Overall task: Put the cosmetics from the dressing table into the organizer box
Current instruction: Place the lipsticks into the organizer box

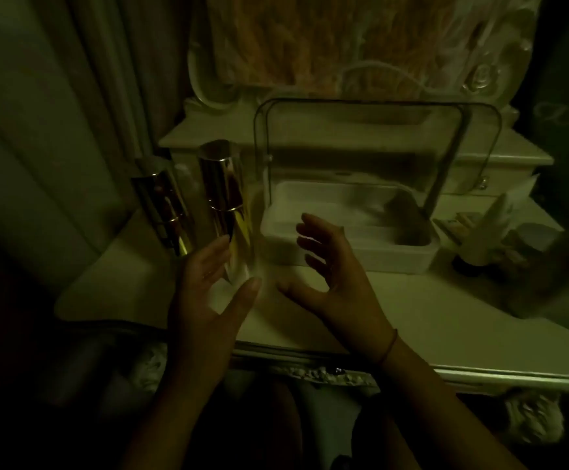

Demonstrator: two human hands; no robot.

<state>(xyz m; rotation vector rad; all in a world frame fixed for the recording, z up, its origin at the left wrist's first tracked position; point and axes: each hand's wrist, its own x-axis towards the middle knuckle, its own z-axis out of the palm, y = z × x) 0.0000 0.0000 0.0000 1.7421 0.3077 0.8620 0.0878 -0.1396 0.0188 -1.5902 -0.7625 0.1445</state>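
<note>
Here, both hands are open, left hand [208, 300] beside the tall bottle [223, 198] standing just left of the organizer box [395, 257], right hand [330, 276] before the box, and a clumsy grab could topple it.

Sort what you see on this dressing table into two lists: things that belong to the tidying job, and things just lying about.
Job: nearer gold-capped bottle, farther gold-capped bottle, organizer box, left hand, right hand.
Lying about: mirror, curtain, small clutter beside the box.
</note>
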